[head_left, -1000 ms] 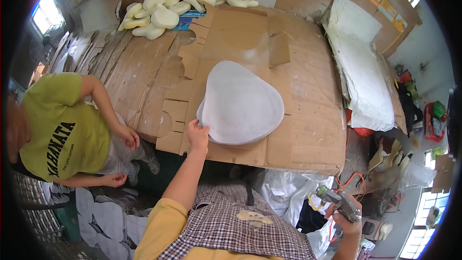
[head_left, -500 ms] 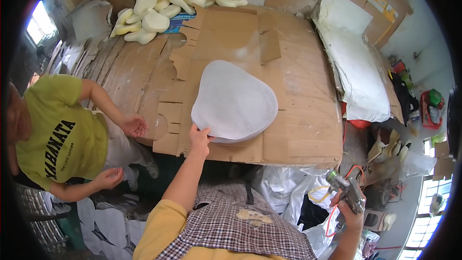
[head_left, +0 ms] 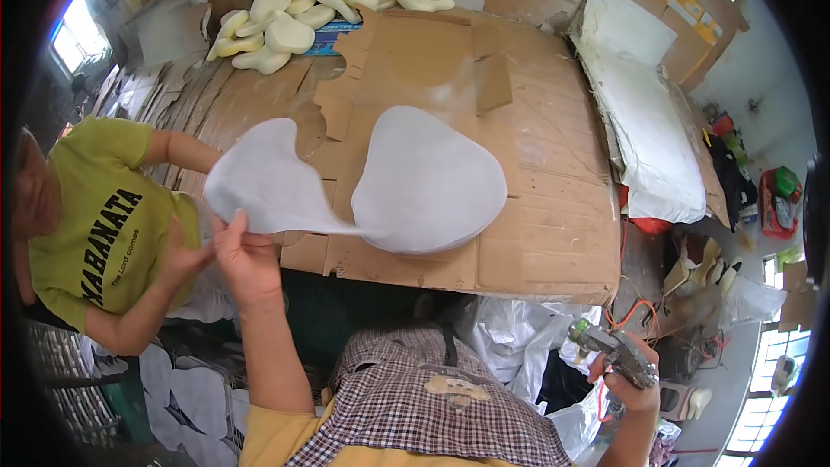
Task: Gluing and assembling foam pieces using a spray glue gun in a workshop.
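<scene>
My left hand (head_left: 248, 259) pinches a thin light-grey saddle-shaped sheet (head_left: 264, 177) by its near edge. The sheet is lifted at the left, and its narrow end trails to the right toward the near edge of a stack of like-shaped sheets (head_left: 428, 177). That stack lies on flattened cardboard (head_left: 415, 52) on the table. At the lower right, past the table's near edge, my right hand (head_left: 633, 376) is wrapped round a spray gun (head_left: 614, 353) with an orange hose. A co-worker's hand (head_left: 180, 252) is close to the left of mine; whether it touches the sheet I cannot tell.
The co-worker in a green shirt (head_left: 112, 225) stands at the table's left side. Cream foam saddle pads (head_left: 290, 33) are heaped at the far left. A white-covered board (head_left: 640, 121) is along the right. White plastic sacks (head_left: 510, 329) and more grey sheets (head_left: 194, 398) are below the table edge.
My left hand has lifted the top sheet off the stack and carried it left, toward the co-worker. The spray gun has shifted slightly left and down in my right hand.
</scene>
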A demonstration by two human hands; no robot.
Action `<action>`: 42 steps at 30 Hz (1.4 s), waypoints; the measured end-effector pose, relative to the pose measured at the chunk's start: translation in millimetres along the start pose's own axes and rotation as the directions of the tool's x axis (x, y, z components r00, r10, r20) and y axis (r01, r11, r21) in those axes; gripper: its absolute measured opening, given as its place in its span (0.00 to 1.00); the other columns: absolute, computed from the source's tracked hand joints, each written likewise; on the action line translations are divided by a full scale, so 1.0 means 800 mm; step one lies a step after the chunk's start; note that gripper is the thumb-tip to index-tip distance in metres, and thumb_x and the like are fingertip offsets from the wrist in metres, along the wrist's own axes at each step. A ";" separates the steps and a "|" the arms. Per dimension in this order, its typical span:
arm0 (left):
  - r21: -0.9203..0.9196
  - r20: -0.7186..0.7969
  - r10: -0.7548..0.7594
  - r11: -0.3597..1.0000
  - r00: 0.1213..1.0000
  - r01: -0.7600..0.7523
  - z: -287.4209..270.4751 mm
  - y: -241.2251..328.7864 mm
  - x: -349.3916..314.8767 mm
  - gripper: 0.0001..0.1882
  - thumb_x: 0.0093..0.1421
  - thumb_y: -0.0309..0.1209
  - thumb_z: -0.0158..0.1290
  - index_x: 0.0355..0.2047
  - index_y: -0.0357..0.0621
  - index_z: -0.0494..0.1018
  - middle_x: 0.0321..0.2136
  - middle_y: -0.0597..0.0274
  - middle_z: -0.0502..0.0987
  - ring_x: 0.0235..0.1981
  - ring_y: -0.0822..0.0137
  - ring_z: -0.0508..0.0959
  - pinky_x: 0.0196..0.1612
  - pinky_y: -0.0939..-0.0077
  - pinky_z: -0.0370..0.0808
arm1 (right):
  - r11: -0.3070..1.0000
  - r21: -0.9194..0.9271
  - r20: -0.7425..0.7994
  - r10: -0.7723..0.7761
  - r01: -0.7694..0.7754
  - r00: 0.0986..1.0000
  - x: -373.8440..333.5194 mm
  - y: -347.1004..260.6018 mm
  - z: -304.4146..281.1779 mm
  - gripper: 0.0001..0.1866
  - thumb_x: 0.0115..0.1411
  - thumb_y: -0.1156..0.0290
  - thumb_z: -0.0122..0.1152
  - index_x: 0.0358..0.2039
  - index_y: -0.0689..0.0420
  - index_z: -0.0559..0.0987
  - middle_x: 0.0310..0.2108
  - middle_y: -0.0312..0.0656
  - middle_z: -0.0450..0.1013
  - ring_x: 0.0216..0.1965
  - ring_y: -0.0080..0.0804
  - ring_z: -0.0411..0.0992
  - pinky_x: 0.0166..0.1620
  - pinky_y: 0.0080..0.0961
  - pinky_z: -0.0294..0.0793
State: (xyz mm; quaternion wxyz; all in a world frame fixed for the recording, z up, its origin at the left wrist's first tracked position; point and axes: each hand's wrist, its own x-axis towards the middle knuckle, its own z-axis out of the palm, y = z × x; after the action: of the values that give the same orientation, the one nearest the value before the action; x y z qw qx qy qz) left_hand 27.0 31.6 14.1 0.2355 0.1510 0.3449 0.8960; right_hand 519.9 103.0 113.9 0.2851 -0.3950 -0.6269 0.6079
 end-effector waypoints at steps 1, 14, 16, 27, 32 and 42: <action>0.001 0.000 0.004 1.000 1.000 -0.004 -0.009 0.007 -0.001 0.24 0.56 0.20 0.47 0.54 0.39 0.62 0.50 0.58 0.70 0.50 0.63 0.72 0.54 0.69 0.70 | 1.000 0.001 0.003 -0.002 0.002 1.000 0.005 0.003 0.002 0.34 0.46 0.68 0.68 0.51 0.69 0.66 0.26 0.45 0.73 0.26 0.30 0.72 0.34 0.26 0.71; -0.035 -0.351 0.129 0.988 0.928 -0.150 -0.131 0.023 -0.051 0.12 0.61 0.32 0.45 0.43 0.40 0.68 0.40 0.62 0.72 0.38 0.68 0.72 0.46 0.70 0.71 | 0.987 -0.156 -0.080 0.023 -0.035 0.997 -0.021 -0.016 -0.017 0.29 0.46 0.75 0.65 0.50 0.69 0.69 0.32 0.46 0.74 0.28 0.29 0.73 0.33 0.24 0.72; -0.117 -0.601 0.074 0.977 0.796 -0.179 -0.152 0.010 -0.060 0.17 0.60 0.41 0.43 0.39 0.38 0.67 0.36 0.61 0.72 0.38 0.66 0.72 0.45 0.67 0.71 | 0.995 -0.084 0.009 0.054 -0.053 0.999 -0.005 -0.017 -0.002 0.29 0.46 0.75 0.65 0.50 0.69 0.69 0.32 0.46 0.74 0.28 0.29 0.73 0.33 0.24 0.72; -0.181 -0.782 -0.344 0.923 0.519 0.339 -0.206 -0.108 -0.154 0.22 0.59 0.49 0.46 0.39 0.42 0.67 0.30 0.59 0.72 0.30 0.60 0.74 0.34 0.68 0.73 | 0.995 -0.032 -0.020 -0.097 0.097 0.995 0.101 -0.003 0.043 0.31 0.52 0.66 0.66 0.53 0.65 0.66 0.27 0.41 0.72 0.27 0.26 0.71 0.33 0.22 0.70; -0.027 -0.626 -0.390 0.877 0.675 0.481 -0.168 -0.124 -0.127 0.10 0.58 0.36 0.51 0.36 0.44 0.70 0.26 0.64 0.74 0.25 0.66 0.76 0.29 0.75 0.72 | 0.994 -0.095 -0.230 -0.078 0.057 0.970 0.090 -0.007 0.018 0.31 0.52 0.65 0.65 0.54 0.65 0.66 0.26 0.38 0.72 0.26 0.23 0.70 0.30 0.19 0.68; 0.658 -0.230 -0.359 0.628 0.905 0.416 -0.116 -0.225 -0.051 0.12 0.55 0.28 0.54 0.40 0.39 0.72 0.26 0.66 0.74 0.26 0.73 0.74 0.30 0.81 0.71 | 0.990 -0.135 -0.090 -0.060 0.047 0.994 0.045 -0.014 -0.017 0.33 0.48 0.70 0.67 0.54 0.66 0.67 0.27 0.41 0.73 0.28 0.27 0.71 0.33 0.23 0.70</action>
State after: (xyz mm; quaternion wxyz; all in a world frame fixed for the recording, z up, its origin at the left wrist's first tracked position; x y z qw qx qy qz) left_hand 78.2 76.8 -180.6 0.3350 0.1160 0.6876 0.6336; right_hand 510.9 141.1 121.8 0.3035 -0.4241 -0.6622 0.5380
